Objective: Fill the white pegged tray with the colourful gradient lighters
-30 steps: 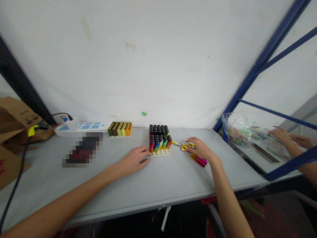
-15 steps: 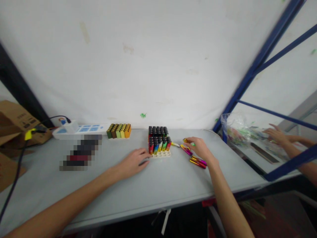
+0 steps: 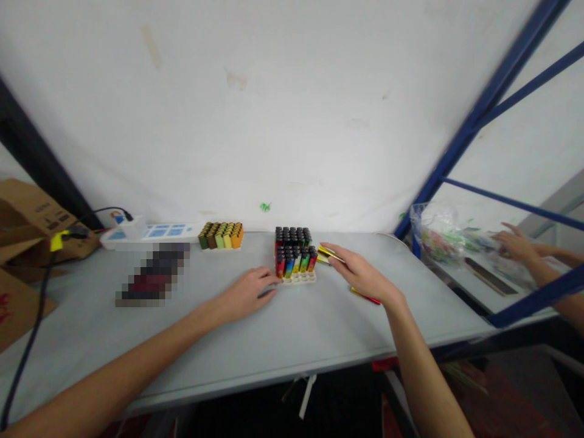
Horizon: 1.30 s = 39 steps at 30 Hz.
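A white lighter tray (image 3: 298, 280) stands at the middle of the table, with several rows of colourful black-topped lighters (image 3: 296, 261) upright in it. Empty holes show along its front edge. My left hand (image 3: 250, 292) rests on the table, fingertips at the tray's front left corner, thumb apart from the fingers. Just right of the tray, my right hand (image 3: 365, 274) is closed on shiny gold lighters (image 3: 331, 252), their far ends close to the rack; how many is hidden. A red and gold lighter (image 3: 365, 296) lies on the table below that hand.
Another block of green, brown and yellow lighters (image 3: 221, 236) stands at the back left beside a white power strip (image 3: 168, 232). A cardboard box (image 3: 36, 213) and cable are far left. Blue rack posts (image 3: 456, 140) stand right; beyond them are a plastic bag (image 3: 438, 234) and another person's hands (image 3: 517, 246).
My right hand has moved left towards the tray, now with gold lighters in it. Fewer shiny lighters lie on the table. My left hand has stayed at the tray corner.
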Each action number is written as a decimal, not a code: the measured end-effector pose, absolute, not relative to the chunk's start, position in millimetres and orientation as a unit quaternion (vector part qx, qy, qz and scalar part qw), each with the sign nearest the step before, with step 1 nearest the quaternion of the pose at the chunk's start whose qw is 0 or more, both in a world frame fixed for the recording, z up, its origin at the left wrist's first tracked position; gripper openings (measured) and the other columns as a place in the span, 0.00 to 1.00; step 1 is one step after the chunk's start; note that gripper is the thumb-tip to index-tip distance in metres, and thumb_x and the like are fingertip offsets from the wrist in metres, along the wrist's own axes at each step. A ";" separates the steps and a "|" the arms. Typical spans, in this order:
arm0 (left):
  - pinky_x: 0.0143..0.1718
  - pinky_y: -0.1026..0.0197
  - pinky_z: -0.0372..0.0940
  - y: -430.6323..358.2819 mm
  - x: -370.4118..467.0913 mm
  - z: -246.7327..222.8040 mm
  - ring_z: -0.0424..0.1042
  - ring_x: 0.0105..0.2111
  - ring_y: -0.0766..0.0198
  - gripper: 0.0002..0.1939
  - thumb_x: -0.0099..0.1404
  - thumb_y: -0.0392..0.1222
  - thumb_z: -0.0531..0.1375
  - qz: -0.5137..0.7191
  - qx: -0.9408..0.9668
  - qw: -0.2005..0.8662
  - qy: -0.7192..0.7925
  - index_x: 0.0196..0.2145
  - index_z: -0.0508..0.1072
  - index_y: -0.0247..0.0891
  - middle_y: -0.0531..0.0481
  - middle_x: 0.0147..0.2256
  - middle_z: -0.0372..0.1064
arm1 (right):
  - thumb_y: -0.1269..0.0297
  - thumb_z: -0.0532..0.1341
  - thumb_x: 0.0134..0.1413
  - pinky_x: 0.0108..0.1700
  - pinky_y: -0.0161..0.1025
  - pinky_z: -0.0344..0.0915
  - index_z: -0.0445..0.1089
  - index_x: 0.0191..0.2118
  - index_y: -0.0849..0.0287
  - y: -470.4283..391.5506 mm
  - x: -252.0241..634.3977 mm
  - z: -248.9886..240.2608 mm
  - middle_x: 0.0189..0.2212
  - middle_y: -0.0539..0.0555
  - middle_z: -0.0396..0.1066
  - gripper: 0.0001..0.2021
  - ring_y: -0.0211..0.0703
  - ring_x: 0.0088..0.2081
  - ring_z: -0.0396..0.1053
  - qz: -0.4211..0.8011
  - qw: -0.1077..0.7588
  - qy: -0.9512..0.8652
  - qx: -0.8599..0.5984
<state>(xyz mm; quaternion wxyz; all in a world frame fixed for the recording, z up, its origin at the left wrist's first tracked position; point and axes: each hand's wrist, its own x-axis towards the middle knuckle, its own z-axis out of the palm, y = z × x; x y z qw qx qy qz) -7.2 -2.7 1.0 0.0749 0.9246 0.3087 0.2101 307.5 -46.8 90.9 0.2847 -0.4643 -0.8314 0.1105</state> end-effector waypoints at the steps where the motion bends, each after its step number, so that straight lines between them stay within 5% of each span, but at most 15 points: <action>1: 0.51 0.55 0.68 -2.7 -6.9 1.3 0.73 0.45 0.56 0.12 0.73 0.39 0.57 0.208 0.925 0.074 0.310 0.50 0.76 0.39 0.43 0.46 0.72 | 0.57 0.52 0.71 0.51 0.43 0.68 0.64 0.64 0.54 -48.9 305.2 92.8 0.50 0.57 0.76 0.20 0.48 0.47 0.75 0.105 0.285 -0.829 -0.469; 4: 0.50 0.54 0.68 -3.1 -5.8 2.9 0.73 0.44 0.56 0.12 0.73 0.40 0.57 0.202 0.925 0.070 0.314 0.50 0.76 0.38 0.43 0.45 0.72 | 0.57 0.58 0.68 0.33 0.36 0.63 0.69 0.55 0.55 -51.8 297.6 96.9 0.27 0.47 0.72 0.14 0.40 0.27 0.68 0.085 0.308 -0.806 -0.498; 7: 0.50 0.54 0.68 -3.3 -5.3 3.7 0.73 0.45 0.56 0.12 0.73 0.40 0.57 0.199 0.926 0.067 0.314 0.49 0.76 0.38 0.43 0.45 0.71 | 0.58 0.62 0.64 0.29 0.33 0.56 0.72 0.46 0.56 -48.9 291.9 95.2 0.21 0.43 0.63 0.09 0.37 0.23 0.62 0.086 0.326 -0.804 -0.491; 19: 0.50 0.55 0.68 -4.4 -4.7 4.6 0.72 0.44 0.56 0.12 0.73 0.40 0.56 0.200 0.928 0.064 0.309 0.50 0.75 0.38 0.43 0.45 0.71 | 0.57 0.60 0.67 0.37 0.36 0.67 0.74 0.46 0.57 -40.4 276.4 81.1 0.37 0.54 0.77 0.11 0.40 0.32 0.72 0.130 0.301 -0.835 -0.442; 25: 0.50 0.55 0.68 -5.5 -3.7 6.2 0.72 0.44 0.57 0.12 0.72 0.39 0.56 0.199 0.928 0.071 0.308 0.49 0.75 0.38 0.43 0.45 0.71 | 0.56 0.60 0.66 0.37 0.37 0.70 0.69 0.51 0.56 -27.1 276.4 58.9 0.31 0.50 0.75 0.13 0.41 0.31 0.73 0.142 0.315 -0.828 -0.442; 39: 0.50 0.55 0.67 -5.2 -3.4 5.4 0.71 0.44 0.57 0.12 0.73 0.40 0.57 0.198 0.927 0.065 0.312 0.50 0.75 0.38 0.43 0.45 0.71 | 0.59 0.58 0.69 0.40 0.37 0.70 0.70 0.53 0.55 -21.8 264.6 38.9 0.39 0.54 0.78 0.12 0.42 0.37 0.76 0.085 0.336 -0.822 -0.452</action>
